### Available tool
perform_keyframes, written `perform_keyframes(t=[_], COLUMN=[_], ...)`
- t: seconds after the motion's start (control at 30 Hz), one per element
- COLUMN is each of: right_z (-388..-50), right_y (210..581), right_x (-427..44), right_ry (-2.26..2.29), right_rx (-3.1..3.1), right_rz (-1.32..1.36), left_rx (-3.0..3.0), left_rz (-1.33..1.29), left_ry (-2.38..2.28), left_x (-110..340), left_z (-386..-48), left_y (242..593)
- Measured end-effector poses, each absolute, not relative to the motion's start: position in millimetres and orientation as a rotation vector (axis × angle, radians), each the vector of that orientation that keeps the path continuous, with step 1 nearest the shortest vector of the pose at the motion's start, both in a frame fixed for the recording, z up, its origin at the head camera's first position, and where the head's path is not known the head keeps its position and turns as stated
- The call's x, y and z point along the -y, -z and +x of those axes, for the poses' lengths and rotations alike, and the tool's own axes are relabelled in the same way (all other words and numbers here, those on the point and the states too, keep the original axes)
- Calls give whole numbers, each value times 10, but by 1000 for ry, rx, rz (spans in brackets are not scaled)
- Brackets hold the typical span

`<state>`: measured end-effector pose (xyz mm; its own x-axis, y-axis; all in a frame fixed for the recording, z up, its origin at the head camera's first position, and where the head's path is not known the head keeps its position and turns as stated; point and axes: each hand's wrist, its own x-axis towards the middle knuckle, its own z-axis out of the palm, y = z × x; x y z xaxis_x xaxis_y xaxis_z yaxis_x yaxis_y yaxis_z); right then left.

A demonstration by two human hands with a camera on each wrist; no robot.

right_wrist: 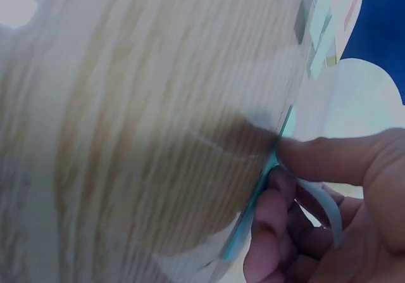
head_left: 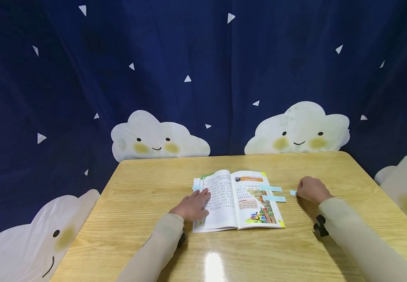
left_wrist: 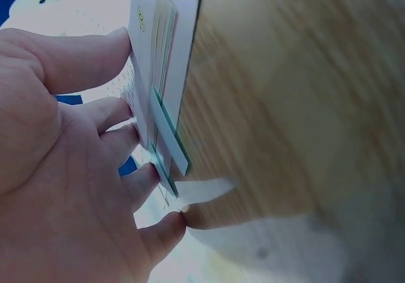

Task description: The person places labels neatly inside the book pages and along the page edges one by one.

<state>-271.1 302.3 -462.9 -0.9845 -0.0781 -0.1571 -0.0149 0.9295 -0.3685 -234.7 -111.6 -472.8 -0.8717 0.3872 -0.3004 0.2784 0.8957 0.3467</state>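
Note:
An open book [head_left: 234,201] lies on the table, with printed text on both pages and colour drawings on the right one. My left hand [head_left: 193,205] rests on the left page with its fingers spread along the outer edge. In the left wrist view, thin blue strips [left_wrist: 169,131] stick out from the pages beside those fingers. Two light blue sticky strips [head_left: 274,198] jut from the right page's edge. Right of the book, my right hand [head_left: 313,190] pinches a light blue sticky strip [right_wrist: 324,201] between thumb and fingers. Beneath it a flat blue pad of strips [right_wrist: 243,223] touches the table.
The wooden table [head_left: 147,188] reaches back to a dark blue curtain [head_left: 203,51] with white triangles. Cloud shapes [head_left: 298,129] with smiling faces line the table's far edge. Black straps with small devices [head_left: 320,226] are on the wrists.

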Motion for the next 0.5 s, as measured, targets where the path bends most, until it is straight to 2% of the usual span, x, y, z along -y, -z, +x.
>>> perform_keyframes(t=[0.5], right_z=[-2725], right_y=[4628], right_x=[-3024], right_ry=[608], right_rx=[-2922], right_rz=[-64], left_rx=[-2699], left_rz=[476], left_ry=[-415], left_x=[1104], left_z=[-2339], left_y=[4718])
